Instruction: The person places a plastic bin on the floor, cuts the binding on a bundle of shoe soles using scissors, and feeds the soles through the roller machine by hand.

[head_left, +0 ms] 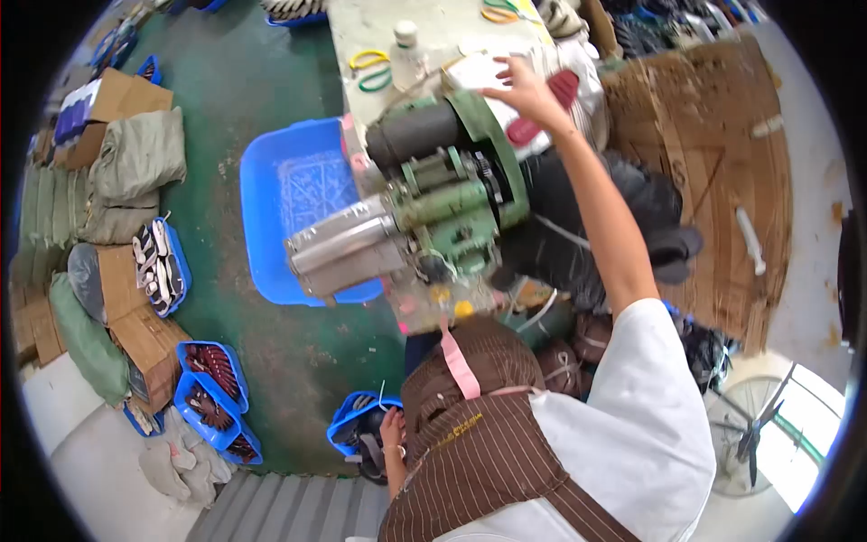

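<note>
At the lower left, my left hand (393,430) is closed at a bundle of black pieces (368,432) with a white string, over a small blue basket (341,421). The exact grip is partly hidden. My right hand (526,93) reaches across the worktable with its fingers spread and nothing visible in them. It is just beyond a green machine (452,194) with a metal front, close to white material (479,72). Dark red pieces (546,110) lie beneath and beside that wrist.
A large blue tub (271,194) stands left of the machine. Scissors (371,72) and a small bottle (405,36) lie on the worktable (366,23). Black bundles (632,194) crowd the right, beside cardboard (713,181). Blue baskets (217,434) stand on the green floor.
</note>
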